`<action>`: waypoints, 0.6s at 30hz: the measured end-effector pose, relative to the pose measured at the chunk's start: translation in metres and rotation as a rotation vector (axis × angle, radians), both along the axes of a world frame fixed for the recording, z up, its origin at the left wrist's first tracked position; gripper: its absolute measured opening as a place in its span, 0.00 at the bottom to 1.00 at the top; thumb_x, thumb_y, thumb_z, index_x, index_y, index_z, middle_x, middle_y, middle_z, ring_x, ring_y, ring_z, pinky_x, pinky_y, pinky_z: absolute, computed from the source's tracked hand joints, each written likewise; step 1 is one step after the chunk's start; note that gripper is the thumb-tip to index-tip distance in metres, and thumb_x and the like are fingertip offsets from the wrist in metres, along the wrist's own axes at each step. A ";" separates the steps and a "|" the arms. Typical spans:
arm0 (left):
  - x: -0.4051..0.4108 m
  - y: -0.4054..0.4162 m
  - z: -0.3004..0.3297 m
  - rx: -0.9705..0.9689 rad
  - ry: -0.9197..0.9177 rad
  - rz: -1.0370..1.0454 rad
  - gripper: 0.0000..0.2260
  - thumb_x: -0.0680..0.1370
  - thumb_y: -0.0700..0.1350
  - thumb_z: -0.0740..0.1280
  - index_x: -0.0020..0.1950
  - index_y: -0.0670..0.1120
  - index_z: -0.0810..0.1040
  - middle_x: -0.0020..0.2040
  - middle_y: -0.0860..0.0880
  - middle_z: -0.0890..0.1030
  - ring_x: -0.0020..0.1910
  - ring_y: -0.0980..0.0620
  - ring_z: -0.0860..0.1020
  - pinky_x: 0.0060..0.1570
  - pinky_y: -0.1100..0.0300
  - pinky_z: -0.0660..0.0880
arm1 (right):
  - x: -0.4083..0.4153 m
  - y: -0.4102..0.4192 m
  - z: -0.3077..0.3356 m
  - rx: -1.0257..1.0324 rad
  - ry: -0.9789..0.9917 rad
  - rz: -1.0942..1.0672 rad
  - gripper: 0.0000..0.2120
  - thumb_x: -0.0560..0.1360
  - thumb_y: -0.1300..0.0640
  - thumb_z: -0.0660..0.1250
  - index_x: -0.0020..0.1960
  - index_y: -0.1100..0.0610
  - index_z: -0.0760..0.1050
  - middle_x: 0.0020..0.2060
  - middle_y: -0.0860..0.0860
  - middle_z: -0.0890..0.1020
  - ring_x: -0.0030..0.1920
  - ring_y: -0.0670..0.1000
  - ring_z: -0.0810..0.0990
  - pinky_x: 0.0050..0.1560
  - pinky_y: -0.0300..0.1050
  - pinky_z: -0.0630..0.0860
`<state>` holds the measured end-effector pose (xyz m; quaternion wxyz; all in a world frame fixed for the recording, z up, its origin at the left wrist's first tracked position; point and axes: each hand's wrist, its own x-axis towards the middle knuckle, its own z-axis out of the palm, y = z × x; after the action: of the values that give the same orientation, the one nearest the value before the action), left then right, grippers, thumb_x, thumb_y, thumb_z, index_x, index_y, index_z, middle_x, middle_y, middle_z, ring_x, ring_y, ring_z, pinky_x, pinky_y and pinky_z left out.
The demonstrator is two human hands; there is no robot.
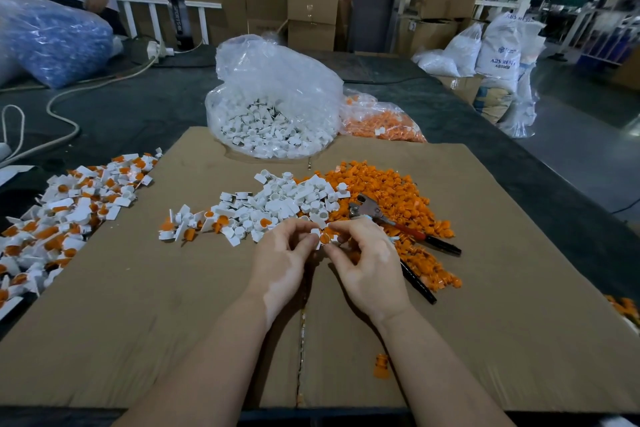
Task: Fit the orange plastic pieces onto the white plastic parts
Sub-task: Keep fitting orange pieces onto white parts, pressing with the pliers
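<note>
At centre frame, our left hand (282,255) and right hand (367,260) pinch one small white plastic part (316,234) with a round orange plastic piece (325,238) seated in it, above the cardboard sheet (138,322).

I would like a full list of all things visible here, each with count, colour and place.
cardboard sheet: one, brown, under the work
loose white parts: a pile, white, cardboard centre
loose orange pieces: a pile, orange, right of the white parts
finished pieces: a pile, white and orange, left edge
pliers: one, black handles, on the orange pile
white-parts bag: one, clear, behind the piles
orange-pieces bag: one, clear, behind right
blue bag: one, far left
left hand: pinches a white part
right hand: pinches an orange piece
</note>
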<state>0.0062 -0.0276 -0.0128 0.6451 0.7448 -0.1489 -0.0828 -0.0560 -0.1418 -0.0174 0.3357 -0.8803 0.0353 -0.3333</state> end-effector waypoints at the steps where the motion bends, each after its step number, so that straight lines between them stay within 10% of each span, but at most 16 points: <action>1: 0.000 0.000 0.000 0.002 0.001 0.002 0.07 0.76 0.37 0.66 0.46 0.48 0.78 0.40 0.45 0.81 0.45 0.44 0.80 0.52 0.50 0.77 | 0.000 0.000 0.001 -0.019 -0.004 0.015 0.12 0.70 0.63 0.72 0.54 0.58 0.79 0.42 0.48 0.77 0.43 0.48 0.76 0.48 0.44 0.75; 18: 0.002 0.000 -0.003 0.024 -0.032 -0.010 0.04 0.75 0.40 0.69 0.45 0.49 0.79 0.39 0.45 0.82 0.40 0.52 0.79 0.37 0.70 0.72 | 0.000 0.000 0.003 -0.038 0.001 0.034 0.09 0.72 0.64 0.70 0.52 0.59 0.81 0.43 0.51 0.79 0.47 0.48 0.76 0.50 0.43 0.75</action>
<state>0.0077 -0.0277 -0.0157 0.6331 0.7530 -0.1622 -0.0759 -0.0563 -0.1422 -0.0142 0.3247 -0.8871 0.0141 -0.3278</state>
